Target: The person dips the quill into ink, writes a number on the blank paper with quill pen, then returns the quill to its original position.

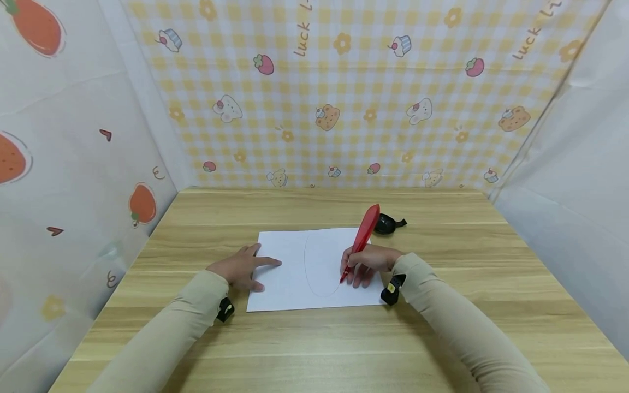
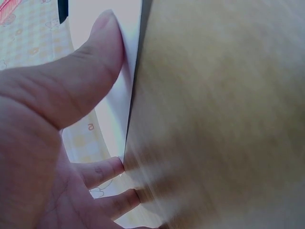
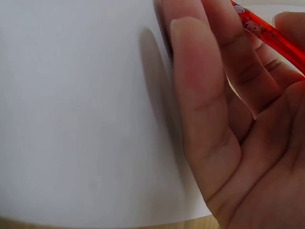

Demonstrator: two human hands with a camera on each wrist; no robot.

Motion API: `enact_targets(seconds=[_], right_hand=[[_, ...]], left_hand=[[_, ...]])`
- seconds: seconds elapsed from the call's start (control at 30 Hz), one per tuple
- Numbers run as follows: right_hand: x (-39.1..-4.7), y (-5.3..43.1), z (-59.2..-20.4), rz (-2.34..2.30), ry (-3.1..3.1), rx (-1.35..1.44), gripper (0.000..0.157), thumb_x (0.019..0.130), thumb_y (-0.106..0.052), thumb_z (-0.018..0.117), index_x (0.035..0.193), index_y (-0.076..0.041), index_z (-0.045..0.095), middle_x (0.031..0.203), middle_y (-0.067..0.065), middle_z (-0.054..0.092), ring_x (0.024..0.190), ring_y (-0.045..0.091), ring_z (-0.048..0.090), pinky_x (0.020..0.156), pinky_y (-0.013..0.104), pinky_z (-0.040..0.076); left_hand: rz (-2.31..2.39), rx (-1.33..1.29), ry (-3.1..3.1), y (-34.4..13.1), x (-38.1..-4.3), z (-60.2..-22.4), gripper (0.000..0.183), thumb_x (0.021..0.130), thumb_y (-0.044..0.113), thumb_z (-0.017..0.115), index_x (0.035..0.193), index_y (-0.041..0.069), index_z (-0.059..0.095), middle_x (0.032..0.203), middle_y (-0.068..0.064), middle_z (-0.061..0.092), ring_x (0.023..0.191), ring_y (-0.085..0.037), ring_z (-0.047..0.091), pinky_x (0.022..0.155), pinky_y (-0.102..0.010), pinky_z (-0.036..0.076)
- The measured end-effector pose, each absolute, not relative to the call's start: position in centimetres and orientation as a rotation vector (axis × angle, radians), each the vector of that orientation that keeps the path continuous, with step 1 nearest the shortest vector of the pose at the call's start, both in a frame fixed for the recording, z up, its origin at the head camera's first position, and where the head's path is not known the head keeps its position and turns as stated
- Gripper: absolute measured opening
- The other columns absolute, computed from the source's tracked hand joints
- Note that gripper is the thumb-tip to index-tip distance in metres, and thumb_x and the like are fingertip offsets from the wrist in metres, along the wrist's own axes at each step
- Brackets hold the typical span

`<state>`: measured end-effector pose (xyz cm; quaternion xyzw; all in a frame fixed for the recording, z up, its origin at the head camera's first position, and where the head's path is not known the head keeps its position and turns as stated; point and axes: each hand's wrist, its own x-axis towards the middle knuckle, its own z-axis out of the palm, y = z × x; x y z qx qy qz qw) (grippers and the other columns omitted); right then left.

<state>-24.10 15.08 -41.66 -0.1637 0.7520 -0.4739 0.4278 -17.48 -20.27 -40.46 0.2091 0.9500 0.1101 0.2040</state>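
Note:
A white sheet of paper (image 1: 287, 292) lies on the wooden table, with a thin U-shaped curved line (image 1: 305, 261) drawn on it. My right hand (image 1: 368, 262) rests on the paper's right part and grips a red pen (image 1: 366, 229) with a wide, feather-shaped top. The pen's tip meets the paper at the right end of the curve. In the right wrist view, the pen's barrel (image 3: 271, 36) shows small printed figures. My left hand (image 1: 241, 268) presses on the left edge of the sheet with its fingers spread; its thumb (image 2: 102, 52) lies on the paper in the left wrist view.
Just behind the paper's far right corner lies a small black rounded object (image 1: 385, 224) with a short strap. The wooden table (image 1: 304, 349) reaches back to a yellow checked cloth (image 1: 295, 120). White cloths hang along the left and right sides.

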Motion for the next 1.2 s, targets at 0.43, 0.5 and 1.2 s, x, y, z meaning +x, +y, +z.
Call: enact_targets(seconds=[0.43, 0.5, 1.2], right_hand=[[-24.8, 15.0, -41.8, -1.21, 1.915, -0.414, 0.021, 0.091, -0.012, 0.05, 0.102, -0.002, 0.064, 0.084, 0.016, 0.069, 0.068, 0.025, 0.069, 0.059, 0.038, 0.057], [-24.9, 15.0, -41.9, -1.222, 1.92, -0.414, 0.02, 0.092, -0.012, 0.049, 0.101, -0.002, 0.064, 0.085, 0.017, 0.069, 0.068, 0.025, 0.069, 0.059, 0.038, 0.057], [-25.1, 13.6, -41.1, -1.229, 2.07, -0.381, 0.017, 0.093, -0.014, 0.048, 0.097, -0.006, 0.063, 0.084, 0.013, 0.069, 0.068, 0.024, 0.068, 0.058, 0.035, 0.056]], left_hand=[[0.3, 0.56, 2.649, -20.3, -17.6, -40.6, 0.064, 0.084, 0.031, 0.076, 0.143, 0.029, 0.05, 0.153, -0.031, 0.015, 0.139, -0.051, 0.017, 0.101, -0.068, 0.029], [0.303, 0.559, 2.646, -20.3, -17.6, -40.6, 0.064, 0.084, 0.031, 0.076, 0.143, 0.029, 0.05, 0.154, -0.031, 0.014, 0.139, -0.05, 0.017, 0.102, -0.068, 0.029], [0.289, 0.569, 2.645, -20.2, -17.5, -40.4, 0.063, 0.084, 0.03, 0.075, 0.143, 0.028, 0.05, 0.153, -0.032, 0.015, 0.139, -0.051, 0.018, 0.102, -0.067, 0.029]])
